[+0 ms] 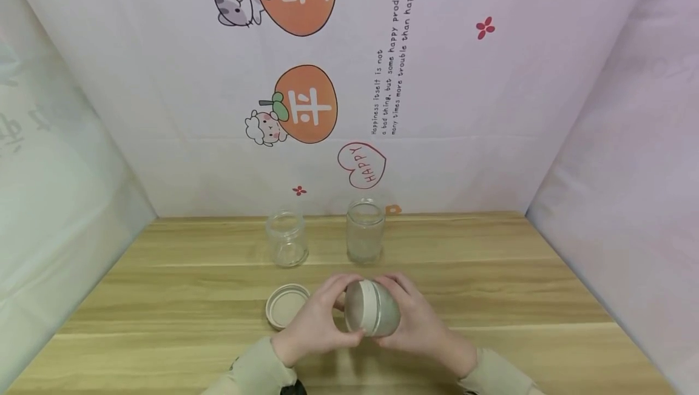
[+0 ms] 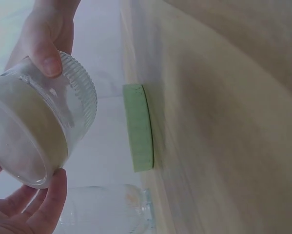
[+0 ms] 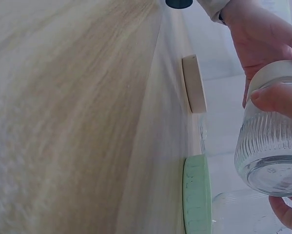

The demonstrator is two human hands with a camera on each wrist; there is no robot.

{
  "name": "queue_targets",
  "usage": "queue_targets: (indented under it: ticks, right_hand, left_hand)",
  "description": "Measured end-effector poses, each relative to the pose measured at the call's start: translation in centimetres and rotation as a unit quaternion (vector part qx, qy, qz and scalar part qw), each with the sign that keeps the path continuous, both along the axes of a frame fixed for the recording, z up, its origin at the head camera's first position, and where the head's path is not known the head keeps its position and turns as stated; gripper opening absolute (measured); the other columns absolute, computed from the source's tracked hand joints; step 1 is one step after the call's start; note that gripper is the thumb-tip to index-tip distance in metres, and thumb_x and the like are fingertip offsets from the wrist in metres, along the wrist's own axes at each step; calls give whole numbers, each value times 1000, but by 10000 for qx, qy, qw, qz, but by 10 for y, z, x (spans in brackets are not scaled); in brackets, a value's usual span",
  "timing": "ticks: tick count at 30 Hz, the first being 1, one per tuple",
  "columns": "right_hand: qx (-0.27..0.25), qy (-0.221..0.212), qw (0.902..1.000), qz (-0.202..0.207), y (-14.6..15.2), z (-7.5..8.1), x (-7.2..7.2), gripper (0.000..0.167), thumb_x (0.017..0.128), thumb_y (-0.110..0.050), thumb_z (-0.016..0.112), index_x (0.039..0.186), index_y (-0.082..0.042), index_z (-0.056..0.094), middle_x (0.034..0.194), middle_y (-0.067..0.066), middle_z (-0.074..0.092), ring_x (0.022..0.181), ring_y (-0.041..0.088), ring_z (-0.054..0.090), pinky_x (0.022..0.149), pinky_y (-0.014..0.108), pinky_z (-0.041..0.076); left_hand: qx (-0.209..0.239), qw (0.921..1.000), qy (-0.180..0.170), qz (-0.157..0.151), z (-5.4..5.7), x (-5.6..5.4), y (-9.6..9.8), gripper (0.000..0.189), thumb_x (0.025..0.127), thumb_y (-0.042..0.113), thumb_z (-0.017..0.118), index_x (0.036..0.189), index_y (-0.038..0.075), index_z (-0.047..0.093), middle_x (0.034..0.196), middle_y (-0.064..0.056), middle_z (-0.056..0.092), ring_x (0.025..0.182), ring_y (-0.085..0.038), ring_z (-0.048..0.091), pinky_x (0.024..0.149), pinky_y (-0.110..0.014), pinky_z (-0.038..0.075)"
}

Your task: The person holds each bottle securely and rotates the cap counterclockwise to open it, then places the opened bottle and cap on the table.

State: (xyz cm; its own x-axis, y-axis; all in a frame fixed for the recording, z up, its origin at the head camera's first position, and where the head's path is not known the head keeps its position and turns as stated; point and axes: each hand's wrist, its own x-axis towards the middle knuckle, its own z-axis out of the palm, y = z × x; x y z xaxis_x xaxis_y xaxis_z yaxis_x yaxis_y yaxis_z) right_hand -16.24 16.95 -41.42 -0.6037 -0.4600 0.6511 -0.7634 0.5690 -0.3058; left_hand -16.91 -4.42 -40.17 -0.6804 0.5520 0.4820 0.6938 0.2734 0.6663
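Observation:
Between both hands, a ribbed glass jar lies tilted on its side above the table, its white-rimmed lid facing left. With thumb and fingers the left hand grips the lid end. The right hand holds the glass body, its thumb and fingers on opposite sides. How tightly the lid sits cannot be told. A loose cream lid rests on the table beside the left hand. Both wrist views show a green lid on the table; it is hidden in the head view.
Toward the back of the wooden table stand two uncovered clear jars, a shorter left jar and a taller right jar. A printed white cloth hangs behind them, and plain cloth walls flank the table.

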Motion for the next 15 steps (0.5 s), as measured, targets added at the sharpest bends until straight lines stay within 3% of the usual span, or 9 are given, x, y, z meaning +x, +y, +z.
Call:
queue_targets:
  ticks: [5, 8, 12, 15]
  right_hand:
    - [-60, 1, 10000, 18, 0, -1, 0, 98, 37, -17, 93, 123, -3, 50, 115, 9, 51, 97, 21, 57, 76, 36, 58]
    - [-72, -28, 10000, 6, 0, 0, 1, 97, 38, -17, 94, 123, -2, 50, 115, 9, 50, 97, 21, 57, 76, 36, 57]
    - [-89, -81, 9999, -52, 0, 0, 1, 96, 38, -18, 93, 122, 0, 51, 114, 8, 51, 97, 20, 56, 76, 34, 57]
    - [-120, -130, 9998, -80, -1, 0, 1, 95, 38, -18, 93, 122, 0, 51, 113, 7, 51, 97, 18, 56, 76, 33, 57]
  left_hand:
    - [23, 9975, -648, 284, 1, 2, 0, 70, 73, 19, 78, 135, 9, 46, 124, -5, 54, 102, -20, 56, 71, -20, 55]
    - [56, 9955, -855, 409, 2, 2, 0, 66, 77, 25, 77, 133, 7, 48, 117, -5, 58, 96, -21, 59, 66, -19, 55]
    - [60, 9944, -930, 502, 2, 1, 0, 61, 79, 30, 76, 130, 7, 51, 110, -7, 62, 88, -19, 62, 60, -20, 55]
    - [-43, 9940, -885, 636, 3, 0, 1, 57, 80, 33, 75, 127, 10, 54, 107, -5, 64, 86, -16, 62, 64, -24, 55]
